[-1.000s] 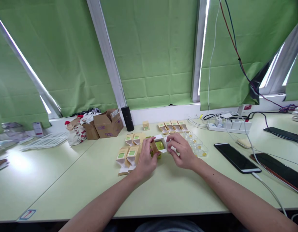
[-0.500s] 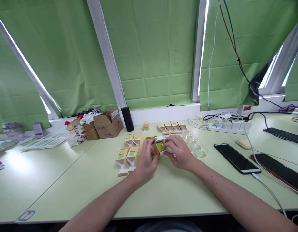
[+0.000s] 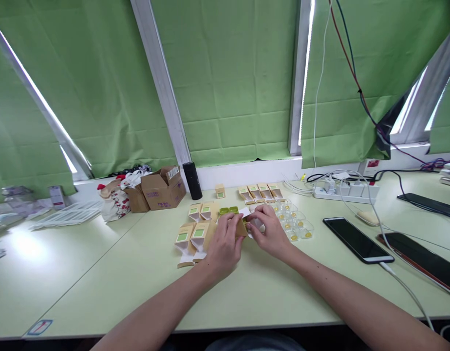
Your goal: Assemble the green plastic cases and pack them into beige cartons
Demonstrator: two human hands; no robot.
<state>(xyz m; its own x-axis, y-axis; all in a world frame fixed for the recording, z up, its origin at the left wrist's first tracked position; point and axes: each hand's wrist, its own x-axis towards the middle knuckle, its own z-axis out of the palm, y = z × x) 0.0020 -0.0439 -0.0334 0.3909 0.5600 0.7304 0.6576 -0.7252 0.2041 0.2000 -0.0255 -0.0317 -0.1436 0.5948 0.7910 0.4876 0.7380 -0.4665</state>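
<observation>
Wrapped round a small brown cardboard box (image 3: pixel 241 228) is my left hand (image 3: pixel 224 241), holding it just above the table. The box's white inner flap (image 3: pixel 244 211) stands up at the open end, which faces right. My right hand (image 3: pixel 269 233) is closed with thumb and fingertips at that opening, where a bit of green shows; its fingers hide most of the inside. Behind my left fingers lie green square trays (image 3: pixel 228 210). Clear plastic cups with yellow pieces (image 3: pixel 293 225) are spread to the right of my right hand. Open boxes with green labels (image 3: pixel 198 234) stand to the left.
More small boxes stand in a row (image 3: pixel 259 191) at the back, with a single one (image 3: pixel 220 191) apart. A black cylinder (image 3: pixel 192 180) and a larger carton (image 3: pixel 163 189) are back left. A phone (image 3: pixel 357 240), cables and a power strip (image 3: pixel 345 191) occupy the right side.
The box has turned so its opening faces more to the right, and the green inside shows less. My right fingers have moved into the opening. The green trays behind are now more exposed.
</observation>
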